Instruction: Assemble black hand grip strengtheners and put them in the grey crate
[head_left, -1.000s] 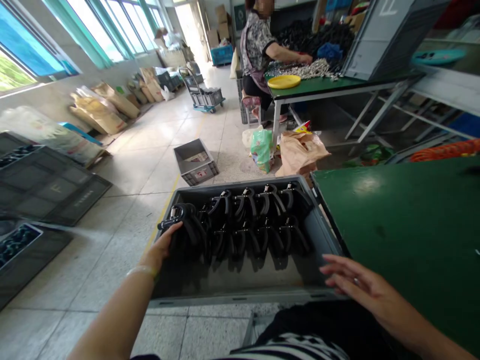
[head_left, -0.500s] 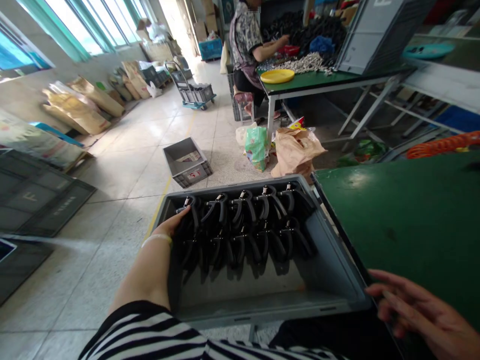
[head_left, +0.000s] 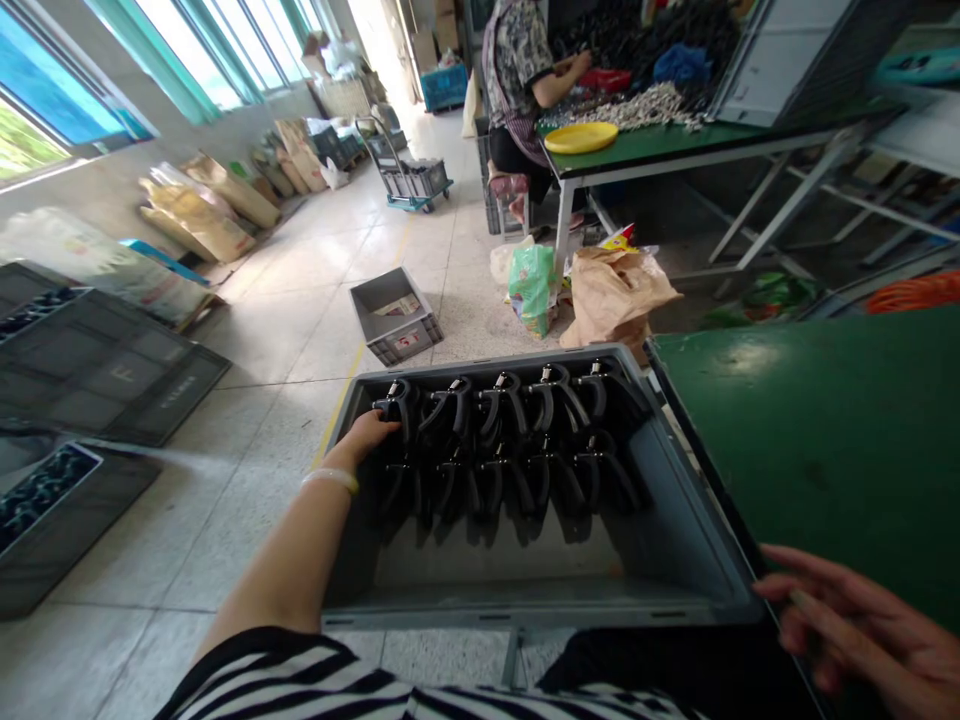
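Observation:
My left hand (head_left: 367, 435) is inside a large grey plastic crate (head_left: 525, 612), its fingers closed around the leftmost black clamp (head_left: 394, 402) of the back row. The black clamps, with curved handles and metal tips, stand in two close rows (head_left: 510, 420) across the crate's far half. The crate's near floor shows bare grey. My right hand (head_left: 862, 630) is outside the crate, by its near right corner, over the edge of a green table (head_left: 825, 430), holding nothing. Its fingers are loosely curled.
Dark crates of similar parts lie on the tiled floor at the left. Ahead stand a small grey crate (head_left: 394, 320), a green plastic bag (head_left: 532, 285) and a brown paper bag (head_left: 615, 300). A seated co-worker (head_left: 517, 80) sorts metal parts at a far green table.
My left hand has moved the clamp from the crate's left side to the left end of the back row. My right hand has moved off the crate's right side towards its near corner.

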